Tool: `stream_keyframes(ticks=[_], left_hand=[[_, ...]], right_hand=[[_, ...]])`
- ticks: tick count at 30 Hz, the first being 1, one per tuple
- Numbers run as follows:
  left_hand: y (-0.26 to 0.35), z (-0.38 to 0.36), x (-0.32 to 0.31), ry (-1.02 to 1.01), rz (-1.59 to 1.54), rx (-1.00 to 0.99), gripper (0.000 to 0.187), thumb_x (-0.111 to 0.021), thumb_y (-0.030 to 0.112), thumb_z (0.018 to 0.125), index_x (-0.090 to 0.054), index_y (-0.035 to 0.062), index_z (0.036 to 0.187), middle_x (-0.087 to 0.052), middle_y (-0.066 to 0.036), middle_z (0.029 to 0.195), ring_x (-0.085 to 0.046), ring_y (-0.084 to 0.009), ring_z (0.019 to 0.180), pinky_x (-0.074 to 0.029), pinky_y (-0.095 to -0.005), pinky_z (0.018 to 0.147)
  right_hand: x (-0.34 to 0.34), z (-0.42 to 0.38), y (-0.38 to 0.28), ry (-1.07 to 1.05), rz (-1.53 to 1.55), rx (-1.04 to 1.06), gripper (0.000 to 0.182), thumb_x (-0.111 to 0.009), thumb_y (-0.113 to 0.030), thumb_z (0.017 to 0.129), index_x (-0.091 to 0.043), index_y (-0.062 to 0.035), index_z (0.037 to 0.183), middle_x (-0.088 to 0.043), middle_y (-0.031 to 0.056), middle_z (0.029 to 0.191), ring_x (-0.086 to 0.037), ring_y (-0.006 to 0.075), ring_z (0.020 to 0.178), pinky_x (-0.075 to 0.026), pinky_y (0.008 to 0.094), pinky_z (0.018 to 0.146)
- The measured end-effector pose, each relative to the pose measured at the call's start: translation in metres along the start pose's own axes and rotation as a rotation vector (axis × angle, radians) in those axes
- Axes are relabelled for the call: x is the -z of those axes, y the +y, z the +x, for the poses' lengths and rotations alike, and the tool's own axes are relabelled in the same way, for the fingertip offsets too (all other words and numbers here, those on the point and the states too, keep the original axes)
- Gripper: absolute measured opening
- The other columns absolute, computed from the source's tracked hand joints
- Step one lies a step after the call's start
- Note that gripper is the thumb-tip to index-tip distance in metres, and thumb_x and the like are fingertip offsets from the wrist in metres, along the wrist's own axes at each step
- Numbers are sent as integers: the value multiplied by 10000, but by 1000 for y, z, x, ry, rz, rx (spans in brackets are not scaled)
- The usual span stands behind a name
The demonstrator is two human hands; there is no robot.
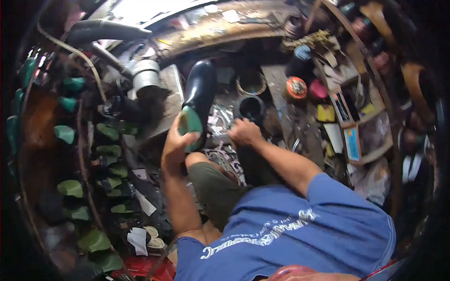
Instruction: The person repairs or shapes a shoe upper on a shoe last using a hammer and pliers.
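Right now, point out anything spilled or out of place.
Loose pale scraps show strewn between the left hand and the right hand, like spilled waste. A white paper-like piece also lies askew beside the green-ended objects, as if dropped.

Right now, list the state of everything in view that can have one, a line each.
Black shoe, held, toe pointing away from the person
Green block, set in the shoe's opening
Left hand, gripping the shoe's heel end
Right hand, fingers curled; whether it holds anything is unclear
Near pot, open-topped
Far pot, open-topped
Wooden tray, open, with small boxes in it
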State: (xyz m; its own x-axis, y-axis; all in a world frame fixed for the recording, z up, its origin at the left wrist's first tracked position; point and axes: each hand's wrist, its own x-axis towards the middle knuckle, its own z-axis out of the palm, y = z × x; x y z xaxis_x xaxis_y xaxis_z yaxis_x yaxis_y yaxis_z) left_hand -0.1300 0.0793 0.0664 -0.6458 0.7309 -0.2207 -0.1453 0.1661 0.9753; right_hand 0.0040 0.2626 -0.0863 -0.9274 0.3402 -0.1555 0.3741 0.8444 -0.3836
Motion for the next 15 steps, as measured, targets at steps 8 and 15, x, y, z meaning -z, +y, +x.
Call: stream_keyframes(ticks=[8,15], left_hand=[[-38,-64,-8,-566,576,170,995,-741,211,564,-317,-47,1426,-476,-187,1352,-465,-271,1265,-334,-334,1068],[-45,-83,-46,-373,756,320,888,-795,254,630,-395,-7,1379,-620,-242,1109,-619,-329,1021,-461,-368,905]], right_hand=[[-6,-102,112,-2,516,-469,414,-636,-386,789,-669,-15,969,-670,213,961,-642,370,941,-496,435,801],[-66,-231,193,-111,0,-829,484,-599,-317,780,-564,-22,1164,-589,239,1145,-544,427,1103,-450,499,916]])
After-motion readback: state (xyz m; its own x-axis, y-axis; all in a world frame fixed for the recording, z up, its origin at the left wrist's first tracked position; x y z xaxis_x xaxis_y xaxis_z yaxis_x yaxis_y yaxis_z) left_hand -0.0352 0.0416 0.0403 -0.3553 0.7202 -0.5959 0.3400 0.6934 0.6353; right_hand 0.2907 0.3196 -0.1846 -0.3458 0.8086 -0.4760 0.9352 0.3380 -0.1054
